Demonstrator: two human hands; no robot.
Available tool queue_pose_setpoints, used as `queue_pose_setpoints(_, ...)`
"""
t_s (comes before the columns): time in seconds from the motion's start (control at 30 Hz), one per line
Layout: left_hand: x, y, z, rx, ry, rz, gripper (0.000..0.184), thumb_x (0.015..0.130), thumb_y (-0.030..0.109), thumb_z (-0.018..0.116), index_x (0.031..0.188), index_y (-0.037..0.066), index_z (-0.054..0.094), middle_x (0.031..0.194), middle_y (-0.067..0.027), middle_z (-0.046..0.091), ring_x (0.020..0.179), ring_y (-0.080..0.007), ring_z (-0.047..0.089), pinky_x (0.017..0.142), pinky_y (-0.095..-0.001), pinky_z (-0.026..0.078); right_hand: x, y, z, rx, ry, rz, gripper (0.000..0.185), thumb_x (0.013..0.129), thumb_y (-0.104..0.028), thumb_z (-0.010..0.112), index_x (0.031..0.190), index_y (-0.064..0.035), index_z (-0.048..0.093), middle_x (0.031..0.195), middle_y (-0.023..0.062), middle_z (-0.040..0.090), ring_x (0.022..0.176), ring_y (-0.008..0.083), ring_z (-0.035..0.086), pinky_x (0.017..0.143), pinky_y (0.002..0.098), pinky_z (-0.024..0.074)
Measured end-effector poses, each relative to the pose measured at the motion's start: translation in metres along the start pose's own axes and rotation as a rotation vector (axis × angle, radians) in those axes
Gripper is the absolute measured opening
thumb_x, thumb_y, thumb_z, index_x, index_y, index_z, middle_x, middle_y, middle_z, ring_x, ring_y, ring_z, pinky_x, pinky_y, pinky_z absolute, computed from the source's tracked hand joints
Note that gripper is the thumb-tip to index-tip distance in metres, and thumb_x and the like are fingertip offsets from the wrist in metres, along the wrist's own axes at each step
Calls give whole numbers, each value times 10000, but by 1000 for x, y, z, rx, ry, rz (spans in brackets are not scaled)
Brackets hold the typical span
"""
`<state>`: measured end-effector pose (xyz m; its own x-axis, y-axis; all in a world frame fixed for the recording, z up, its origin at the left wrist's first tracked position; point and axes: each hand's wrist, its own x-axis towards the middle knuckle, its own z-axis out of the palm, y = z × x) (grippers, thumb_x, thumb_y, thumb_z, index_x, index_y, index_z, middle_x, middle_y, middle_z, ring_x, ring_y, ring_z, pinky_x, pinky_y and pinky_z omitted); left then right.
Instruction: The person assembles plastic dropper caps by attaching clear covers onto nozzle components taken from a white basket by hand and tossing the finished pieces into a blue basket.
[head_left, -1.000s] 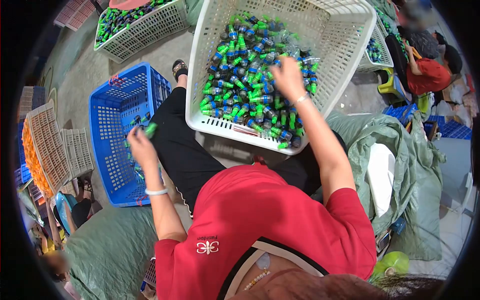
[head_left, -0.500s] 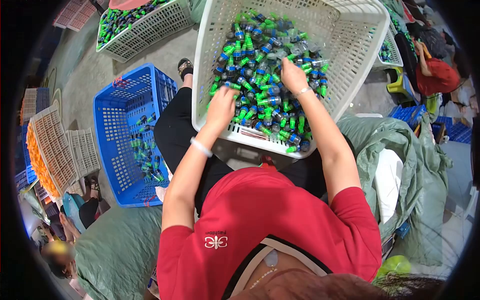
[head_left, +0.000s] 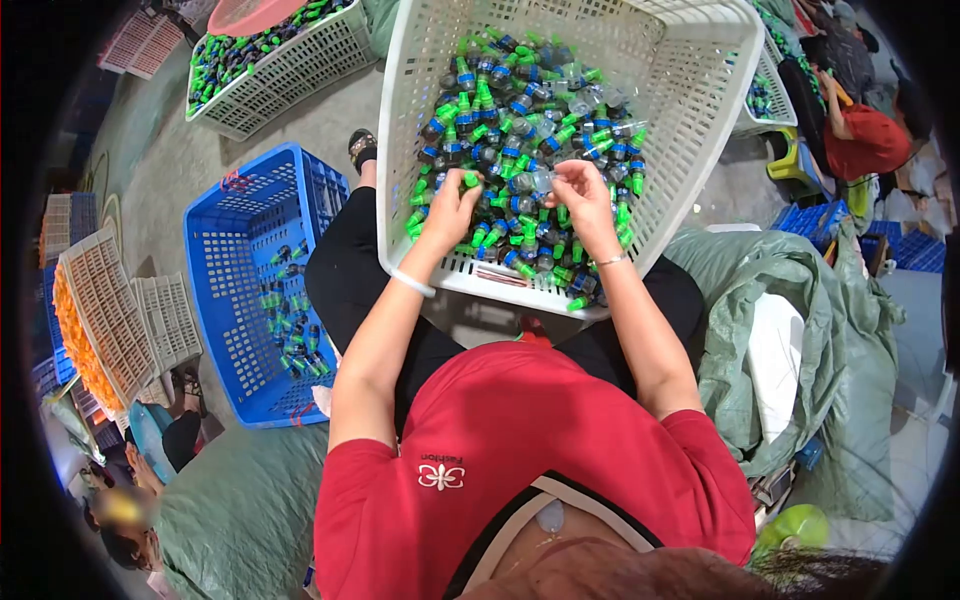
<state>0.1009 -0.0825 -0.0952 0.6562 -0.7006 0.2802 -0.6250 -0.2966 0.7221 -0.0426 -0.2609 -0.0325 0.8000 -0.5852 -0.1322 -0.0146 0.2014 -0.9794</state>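
Note:
A large white basket (head_left: 395, 120) in front of me holds many small bottle-shaped pieces (head_left: 490, 120) with green tops, blue bands and dark or clear bodies. Over its near left part, my left hand (head_left: 452, 212) is closed round one small green-topped bottle (head_left: 471, 180), whose green end sticks up from the fingers. My right hand (head_left: 588, 205) is a little to the right, above the heap. Its thumb and fingertips pinch a small clear plastic piece (head_left: 543, 181), too small to identify further.
A blue basket (head_left: 222, 330) at my left holds several similar green bottles. Another full white basket (head_left: 290, 85) stands behind it, topped by a pink basin (head_left: 255, 12). Green sacks (head_left: 245, 490) lie on both sides. A person in red (head_left: 865, 145) sits at the far right.
My right hand has drawn back toward me from deeper in the heap, bringing the clear piece. My left hand has turned and lifted slightly, now showing a green-topped bottle.

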Motion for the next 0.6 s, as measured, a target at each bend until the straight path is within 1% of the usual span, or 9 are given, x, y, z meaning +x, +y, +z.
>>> queue_pose_setpoints(0.07, -16, 25, -14, -571, -166, -198, 237, 941, 154, 550, 1160, 65, 567, 1040, -36, 562, 881, -134, 522, 771, -283, 434, -8, -14, 14, 23, -35, -21, 194, 884, -17, 600, 1074, -23, 562, 891, 31, 561, 761, 104, 577, 699, 239, 512)
queue_pose_setpoints(0.17, -39, 48, -28, -560, -182, -219, 238, 952, 169, 535, 1158, 50, 549, 983, -53, 565, 846, -139, 523, 747, -282, 434, -28, -14, 34, 53, -112, -56, 201, 879, -13, 601, 1078, -20, 570, 895, 47, 564, 773, 117, 581, 712, 251, 516)
queue_pose_setpoints(0.27, -53, 62, -38, -599, -149, -268, 254, 963, 186, 524, 1168, 35, 524, 934, -58, 567, 802, -134, 523, 718, -275, 435, -40, -11, 50, -355, -279, -336, 297, 813, 28, 632, 1095, -40, 570, 886, 53, 543, 812, 118, 576, 727, 278, 508)
queue_pose_setpoints(0.3, -56, 66, -42, -641, -119, -315, 269, 968, 195, 519, 1177, 27, 508, 913, -55, 567, 776, -126, 523, 702, -268, 437, -42, -13, 50, -352, -283, -335, 297, 813, 28, 632, 1095, -40, 570, 886, 53, 543, 812, 118, 576, 727, 278, 508)
queue_pose_setpoints(0.37, -61, 72, -48, -681, -93, -365, 284, 973, 204, 515, 1187, 20, 492, 892, -52, 567, 751, -118, 523, 686, -261, 438, -46, -18, 46, -387, -385, -319, 271, 857, -39, 627, 1120, -42, 564, 895, 52, 554, 825, 117, 579, 724, 262, 505)
queue_pose_setpoints(0.43, -61, 78, -51, -662, -53, -396, 259, 996, 237, 479, 1166, 43, 504, 817, 0, 501, 678, -77, 475, 596, -230, 423, -51, -26, 47, -405, -429, -310, 263, 879, -72, 625, 1132, -42, 560, 899, 51, 560, 832, 117, 580, 722, 254, 503)
queue_pose_setpoints(0.47, -61, 82, -53, -654, -34, -413, 252, 1007, 253, 461, 1155, 55, 510, 779, 26, 469, 641, -57, 452, 551, -214, 415, -55, -33, 48, -512, -481, -354, 255, 883, -102, 620, 1123, -40, 559, 909, 59, 569, 819, 117, 577, 716, 265, 499)
queue_pose_setpoints(0.53, -57, 91, -60, -692, -53, -459, 251, 1007, 251, 457, 1156, 55, 506, 770, 27, 463, 621, -58, 451, 533, -216, 412, -60, -42, 50, -729, -589, -446, 252, 890, -160, 611, 1103, -36, 556, 930, 75, 586, 795, 118, 571, 703, 287, 491)
queue_pose_setpoints(0.6, -55, 97, -65, -766, -94, -549, 248, 1008, 246, 448, 1157, 55, 499, 751, 27, 453, 581, -60, 450, 497, -219, 406, -66, -39, 50, -737, -584, -428, 265, 902, -193, 598, 1109, -36, 549, 930, 90, 597, 792, 147, 585, 706, 303, 494)
